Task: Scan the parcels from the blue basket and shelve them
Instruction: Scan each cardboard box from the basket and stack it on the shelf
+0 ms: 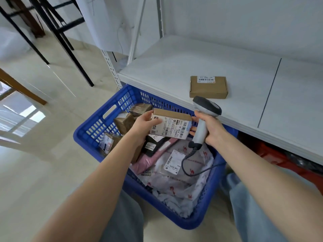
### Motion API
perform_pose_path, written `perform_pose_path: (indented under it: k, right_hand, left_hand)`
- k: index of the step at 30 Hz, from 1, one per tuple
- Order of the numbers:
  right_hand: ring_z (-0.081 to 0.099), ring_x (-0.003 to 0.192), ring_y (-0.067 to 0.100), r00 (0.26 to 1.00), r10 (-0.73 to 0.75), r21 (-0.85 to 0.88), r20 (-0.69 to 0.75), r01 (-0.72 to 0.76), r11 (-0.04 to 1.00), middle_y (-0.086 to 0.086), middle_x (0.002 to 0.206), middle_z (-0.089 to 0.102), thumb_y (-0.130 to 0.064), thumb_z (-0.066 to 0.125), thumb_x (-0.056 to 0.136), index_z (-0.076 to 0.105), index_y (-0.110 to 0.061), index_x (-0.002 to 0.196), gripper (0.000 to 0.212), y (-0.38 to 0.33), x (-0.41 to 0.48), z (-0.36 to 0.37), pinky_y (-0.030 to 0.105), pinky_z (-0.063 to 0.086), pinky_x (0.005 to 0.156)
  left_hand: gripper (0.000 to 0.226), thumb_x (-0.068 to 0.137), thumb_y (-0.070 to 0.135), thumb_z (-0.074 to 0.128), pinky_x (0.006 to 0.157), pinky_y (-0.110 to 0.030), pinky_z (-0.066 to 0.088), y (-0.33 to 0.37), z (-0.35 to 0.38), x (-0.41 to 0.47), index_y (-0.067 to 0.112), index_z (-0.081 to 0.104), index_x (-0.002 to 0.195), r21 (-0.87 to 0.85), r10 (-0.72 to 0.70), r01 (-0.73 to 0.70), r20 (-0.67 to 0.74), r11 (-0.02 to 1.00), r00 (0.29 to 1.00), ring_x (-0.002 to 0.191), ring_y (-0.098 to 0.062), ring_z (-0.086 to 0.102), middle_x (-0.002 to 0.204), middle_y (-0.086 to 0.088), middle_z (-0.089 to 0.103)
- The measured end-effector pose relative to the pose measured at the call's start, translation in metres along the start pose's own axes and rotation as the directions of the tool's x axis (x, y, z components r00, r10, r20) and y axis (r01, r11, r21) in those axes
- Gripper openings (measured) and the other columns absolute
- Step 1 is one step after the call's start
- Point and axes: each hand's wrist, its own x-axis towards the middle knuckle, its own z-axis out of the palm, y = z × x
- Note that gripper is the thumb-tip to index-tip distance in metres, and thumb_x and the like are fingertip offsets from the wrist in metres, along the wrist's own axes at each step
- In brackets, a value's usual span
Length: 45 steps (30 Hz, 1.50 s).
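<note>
- left grip (143, 124) is wrapped round one end of a small cardboard parcel (172, 125), label side up, over the blue basket (87, 135)
- right grip (212, 130) is clamped on the handle of the scanner (208, 106) (coiled cable hangs down into the basket), just beside the parcel's other end
- basket sits on the floor (43, 172), far side under the front edge of the white shelf (174, 67); brown boxes (125, 122), a pink bag (153, 158) and grey mailers (183, 186) inside
- one flat brown box (208, 87) lies on the shelf, near the front edge
</note>
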Motion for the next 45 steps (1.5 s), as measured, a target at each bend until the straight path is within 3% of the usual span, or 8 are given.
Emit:
perform_pose_path:
  k: [10, 13, 19, 26, 29, 37, 40, 45]
  right_hand:
    - [0.062, 0.103, 0.028, 0.995, -0.076, -0.012, -0.057, 0.076, 0.997, 0.006, 0.098, 0.065, -0.018, 0.073, 0.083, 0.065, -0.016, 0.098, 0.017, 0.004, 0.006, -0.001, 0.044, 0.054, 0.081]
    - [0.065, 0.102, 0.03, 0.997, -0.073, -0.001, -0.024, 0.073, 0.997, 0.007, 0.102, 0.067, -0.016, 0.072, 0.085, 0.064, -0.017, 0.098, 0.015, 0.007, 0.002, 0.001, 0.04, 0.055, 0.079]
    - [0.066, 0.101, 0.028, 0.994, -0.098, 0.056, -0.044, 0.101, 0.993, 0.011, 0.103, 0.069, -0.013, 0.074, 0.082, 0.065, -0.016, 0.09, 0.013, 0.006, -0.002, -0.001, 0.042, 0.057, 0.08]
    - [0.067, 0.095, 0.026, 0.993, -0.119, 0.049, 0.0, 0.119, 0.992, 0.009, 0.097, 0.07, -0.012, 0.072, 0.084, 0.065, -0.015, 0.089, 0.009, 0.006, -0.008, 0.001, 0.046, 0.054, 0.09]
    - [0.066, 0.099, 0.024, 0.992, -0.127, -0.006, -0.029, 0.126, 0.992, 0.007, 0.099, 0.069, -0.016, 0.072, 0.085, 0.065, -0.016, 0.094, 0.011, 0.009, -0.013, 0.002, 0.043, 0.056, 0.085]
    - [0.059, 0.05, 0.01, 0.982, -0.157, -0.238, -0.104, 0.129, 0.963, 0.006, 0.066, 0.069, -0.018, 0.07, 0.086, 0.07, -0.008, 0.085, 0.01, 0.038, -0.053, 0.008, 0.022, 0.052, 0.054]
    - [0.056, 0.046, 0.011, 0.978, -0.18, -0.279, -0.11, 0.143, 0.95, 0.007, 0.058, 0.064, -0.015, 0.07, 0.085, 0.068, -0.007, 0.075, 0.014, 0.045, -0.065, 0.009, 0.024, 0.052, 0.053]
    - [0.059, 0.048, 0.012, 0.972, -0.226, -0.413, -0.059, 0.182, 0.892, 0.005, 0.053, 0.065, -0.017, 0.07, 0.083, 0.069, -0.007, 0.067, 0.019, 0.06, -0.078, 0.01, 0.028, 0.054, 0.059]
  left_hand:
    - [0.03, 0.09, 0.023, 0.065, 0.078, -0.038, 0.059, -0.002, 0.006, 0.003, 0.018, 0.055, 0.118, -0.224, -0.124, 0.111, -0.043, 0.968, 0.991, 0.08, -0.021, 0.071, 0.099, -0.007, 0.071]
    - [0.026, 0.09, 0.023, 0.066, 0.067, -0.035, 0.061, -0.006, 0.012, 0.0, 0.013, 0.054, 0.111, -0.201, -0.178, 0.174, 0.0, 0.964, 0.984, 0.065, -0.019, 0.07, 0.089, -0.007, 0.069]
    - [0.045, 0.083, 0.017, 0.071, 0.068, -0.031, 0.055, -0.017, 0.013, -0.004, 0.02, 0.053, 0.124, 0.036, -0.248, 0.246, 0.17, 0.969, 0.954, 0.078, -0.019, 0.063, 0.099, -0.009, 0.068]
    - [0.016, 0.084, 0.022, 0.072, 0.101, -0.043, 0.045, -0.028, 0.022, -0.003, 0.02, 0.067, 0.099, 0.153, -0.202, 0.17, 0.231, 0.974, 0.952, 0.099, -0.023, 0.063, 0.106, -0.006, 0.072]
    - [0.02, 0.086, 0.02, 0.071, 0.091, -0.035, 0.047, -0.033, 0.025, 0.0, 0.016, 0.065, 0.104, 0.072, -0.178, 0.168, 0.18, 0.983, 0.967, 0.089, -0.021, 0.06, 0.1, -0.006, 0.071]
    - [0.042, 0.085, 0.011, 0.071, 0.064, -0.025, 0.055, -0.045, 0.033, 0.012, 0.002, 0.058, 0.124, -0.046, -0.173, 0.174, 0.031, 0.984, 0.984, 0.086, -0.02, 0.067, 0.112, -0.012, 0.069]
    - [0.04, 0.084, 0.008, 0.07, 0.079, -0.033, 0.055, -0.046, 0.035, 0.013, 0.0, 0.059, 0.122, -0.056, -0.17, 0.17, -0.002, 0.984, 0.985, 0.091, -0.024, 0.067, 0.113, -0.014, 0.068]
    - [0.039, 0.086, 0.004, 0.068, 0.056, -0.019, 0.052, -0.044, 0.039, 0.009, -0.001, 0.056, 0.123, -0.037, -0.193, 0.192, -0.016, 0.981, 0.981, 0.083, -0.02, 0.066, 0.116, -0.017, 0.066]
